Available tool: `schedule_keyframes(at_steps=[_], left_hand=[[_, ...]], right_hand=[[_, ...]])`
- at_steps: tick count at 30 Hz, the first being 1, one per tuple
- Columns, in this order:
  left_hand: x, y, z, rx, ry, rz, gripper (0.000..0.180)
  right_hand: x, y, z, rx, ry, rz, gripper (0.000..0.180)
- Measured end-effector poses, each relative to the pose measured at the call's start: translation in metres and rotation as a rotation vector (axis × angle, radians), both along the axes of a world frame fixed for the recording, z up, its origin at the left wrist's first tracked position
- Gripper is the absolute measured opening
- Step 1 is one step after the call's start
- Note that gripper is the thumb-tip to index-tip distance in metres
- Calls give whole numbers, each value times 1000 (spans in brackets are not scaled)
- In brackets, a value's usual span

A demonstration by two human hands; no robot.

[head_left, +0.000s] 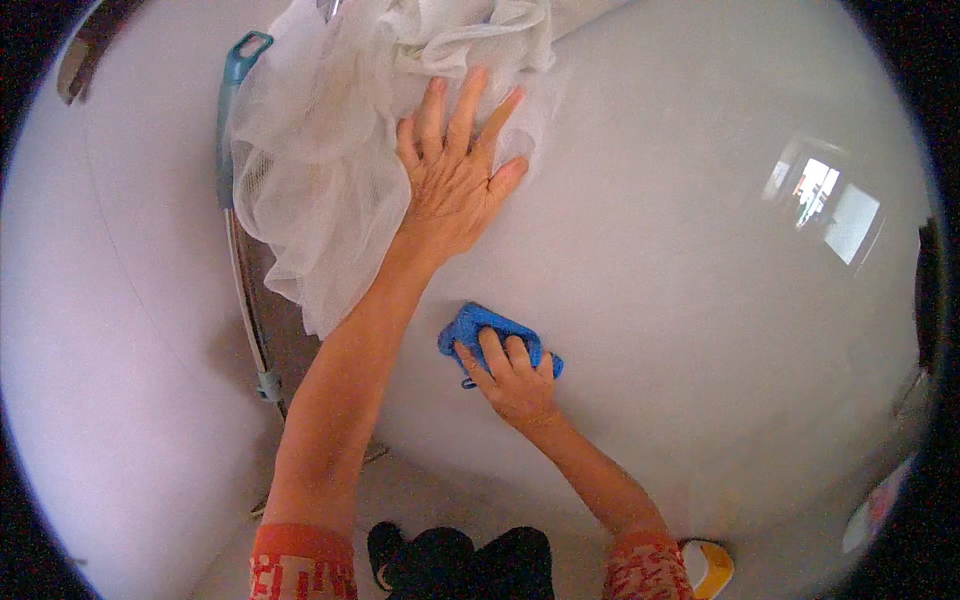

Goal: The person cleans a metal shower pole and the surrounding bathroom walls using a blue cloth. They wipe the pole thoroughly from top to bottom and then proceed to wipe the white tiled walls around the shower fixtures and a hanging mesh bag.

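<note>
My left hand [455, 185] is spread open, its palm down at the edge of a bunched white mesh fabric [325, 150], with the fingertips over its folds. Below and to the right, my right hand [515, 385] grips a folded blue cloth [510, 335] and presses it against a broad glossy white surface [640, 240]. The fingers are bent over the cloth, and a small loop sticks out at its lower edge. How the palm meets the cloth is hidden.
Left of the fabric is a long-handled tool with a teal grip [238, 85] and metal pole. A white wall [120, 270] rises beyond it. Window reflections [820, 190] shine at right. A yellow-and-white item [710, 570] sits low near my right sleeve. Dark objects stand at the far-right rim.
</note>
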State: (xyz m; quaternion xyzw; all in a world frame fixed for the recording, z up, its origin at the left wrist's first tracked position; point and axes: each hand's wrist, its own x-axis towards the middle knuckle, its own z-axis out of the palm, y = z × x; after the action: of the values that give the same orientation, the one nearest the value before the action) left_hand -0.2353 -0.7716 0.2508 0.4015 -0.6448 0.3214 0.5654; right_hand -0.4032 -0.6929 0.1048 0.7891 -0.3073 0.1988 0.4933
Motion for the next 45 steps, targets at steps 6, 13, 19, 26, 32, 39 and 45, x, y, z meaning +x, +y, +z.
schedule_keyframes(at_steps=[6,13,19,26,32,39,45], left_hand=[[12,-4,-3,-17,-40,71,62],[-4,-13,5,-66,-53,44,63],[-4,-12,1,-15,-7,77,70],[-2,-7,-1,0,-23,88,69],[-28,5,13,32,32,91,61],[-29,45,-13,96,-36,142,61],[-41,82,-9,242,-53,82,64]], right_hand=[[23,-19,62,-216,-322,-60,40],[27,-36,86,-370,-550,9,33],[17,-23,52,-249,-391,-1,36],[-28,-4,38,-198,-350,-43,39],[-102,14,80,-407,-534,-77,35],[-169,75,85,-581,-651,-327,35],[-242,128,128,-624,-836,-594,50]])
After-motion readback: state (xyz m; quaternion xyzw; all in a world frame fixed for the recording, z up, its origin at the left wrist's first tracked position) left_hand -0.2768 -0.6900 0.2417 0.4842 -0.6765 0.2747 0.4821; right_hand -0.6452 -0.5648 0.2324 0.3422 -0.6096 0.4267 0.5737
